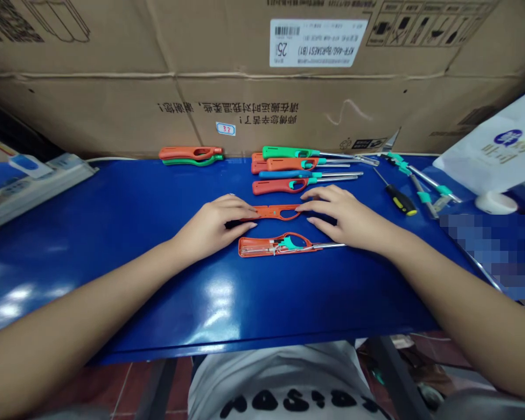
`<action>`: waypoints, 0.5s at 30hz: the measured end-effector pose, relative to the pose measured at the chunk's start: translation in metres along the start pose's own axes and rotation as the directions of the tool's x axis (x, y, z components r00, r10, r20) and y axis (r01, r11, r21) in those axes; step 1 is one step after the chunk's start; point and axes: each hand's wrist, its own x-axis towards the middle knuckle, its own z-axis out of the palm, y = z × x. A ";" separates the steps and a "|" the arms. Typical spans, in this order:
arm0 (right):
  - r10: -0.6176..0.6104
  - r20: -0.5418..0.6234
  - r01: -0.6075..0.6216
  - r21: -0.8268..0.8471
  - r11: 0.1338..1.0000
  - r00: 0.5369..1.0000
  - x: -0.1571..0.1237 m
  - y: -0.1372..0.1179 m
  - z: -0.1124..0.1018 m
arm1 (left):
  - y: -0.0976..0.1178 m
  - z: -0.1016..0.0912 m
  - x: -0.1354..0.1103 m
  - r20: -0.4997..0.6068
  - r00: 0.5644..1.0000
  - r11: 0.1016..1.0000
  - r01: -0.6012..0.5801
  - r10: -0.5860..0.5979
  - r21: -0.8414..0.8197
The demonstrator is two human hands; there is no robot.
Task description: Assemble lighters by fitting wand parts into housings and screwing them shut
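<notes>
An empty orange half-shell of a lighter handle (269, 212) lies on the blue table between my hands. My left hand (216, 224) pinches its left end, fingers on top and thumb along the near edge. Over the other end, my right hand (343, 216) has its fingers spread, a fingertip at the shell's tip and the thumb apart from it. Just below lies an opened long-nosed lighter (256, 247), its inner parts, white wires and teal trigger (292, 241) exposed. The far end of its metal tube is hidden by my right hand.
Assembled lighters (280, 186) in several colours lie beyond my hands. Orange and green handle shells (181, 153) rest at the back left. On the right are a screwdriver (400, 200), metal tubes with teal parts (424, 195) and a white bag (492, 146). A cardboard wall (126, 116) borders the back; a power strip (39, 189) stands left.
</notes>
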 end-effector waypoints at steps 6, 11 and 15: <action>-0.020 -0.019 0.021 0.101 0.995 1.000 0.004 -0.004 0.003 | 0.011 -0.003 0.000 -0.013 0.999 0.998 0.039 -0.039 0.050; 0.159 -0.164 -0.092 0.358 0.929 0.974 0.005 -0.015 0.006 | 0.028 -0.006 0.000 -0.165 0.983 0.996 0.084 -0.082 0.003; 0.283 -0.121 -0.175 0.543 0.821 0.951 0.004 -0.023 0.005 | 0.035 -0.007 -0.001 -0.141 0.990 0.998 -0.009 0.017 0.056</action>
